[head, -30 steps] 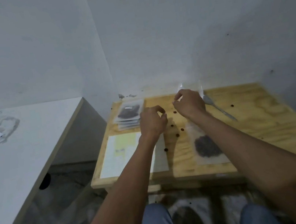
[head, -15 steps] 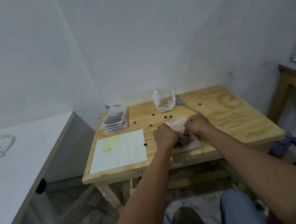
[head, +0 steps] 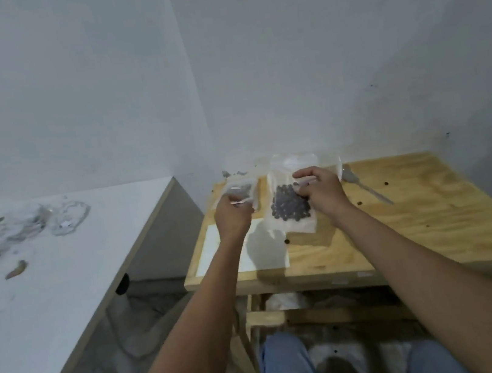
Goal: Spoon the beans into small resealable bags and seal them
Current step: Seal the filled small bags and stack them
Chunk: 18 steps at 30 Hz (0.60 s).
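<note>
My right hand [head: 319, 196] holds up a clear resealable bag [head: 295, 226] with dark beans [head: 289, 207] in its lower half, above the back of the wooden table [head: 419, 224]. My left hand [head: 231, 217] is apart from that bag, over a stack of filled bags [head: 243, 186] at the back left. Its fingers pinch a thin white strip [head: 238, 201]; I cannot tell what the strip is. A spoon [head: 366, 189] lies on the table to the right. A clear container [head: 336, 162] stands behind the held bag, mostly hidden.
A white label sheet [head: 268, 256] lies at the table's front left. Several loose beans [head: 286, 241] are scattered on the wood. A white counter [head: 62, 293] on the left carries crumpled plastic [head: 65, 215]. My knees are below the table's front edge.
Both hands were pressing the bag flat on the table. The right hand has since lifted it upright, and the left hand has let go and moved left to the stack.
</note>
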{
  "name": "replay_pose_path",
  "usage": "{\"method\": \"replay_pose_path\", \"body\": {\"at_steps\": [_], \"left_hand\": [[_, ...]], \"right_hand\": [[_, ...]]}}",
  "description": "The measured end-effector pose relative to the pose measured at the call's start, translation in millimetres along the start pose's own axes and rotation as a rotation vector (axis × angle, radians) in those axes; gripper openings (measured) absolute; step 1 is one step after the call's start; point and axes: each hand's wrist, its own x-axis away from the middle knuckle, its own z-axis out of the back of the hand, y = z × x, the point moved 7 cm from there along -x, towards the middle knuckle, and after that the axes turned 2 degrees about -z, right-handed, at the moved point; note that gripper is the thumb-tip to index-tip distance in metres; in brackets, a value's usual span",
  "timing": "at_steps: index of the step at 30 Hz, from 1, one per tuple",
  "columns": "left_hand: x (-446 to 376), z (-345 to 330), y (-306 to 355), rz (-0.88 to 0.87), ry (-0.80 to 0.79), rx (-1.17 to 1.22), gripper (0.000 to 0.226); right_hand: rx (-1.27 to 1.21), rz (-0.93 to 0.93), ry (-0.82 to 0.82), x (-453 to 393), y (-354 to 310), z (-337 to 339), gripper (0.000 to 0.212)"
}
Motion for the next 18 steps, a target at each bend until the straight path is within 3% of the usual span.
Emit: {"method": "replay_pose_path", "body": {"at_steps": [4,8,14,18], "left_hand": [[-11.6,65.6,-49.4,0.113,0.123,-0.373,0.029],[-10.5,80.6,-83.2,0.221,0.092,-0.378,0.035],[-15.8,67.8,-78.0,0.233,0.081,-0.337,0.053],[-16.2,58.0,-76.4,0.239,0.100,-0.450,0.043]], "right_hand": [[0.008,0.067,-0.049,-2.3,-11.3,-40.8,0.019],[0.050,0.076,-0.073,-5.2,-10.1,-66.9,0.019],[0.085,0.092,-0.072,-8.3,-5.4,-86.0,0.019],[0.090,0.097,-0.065,-8.4,-2.5,-89.8,0.018]]}}
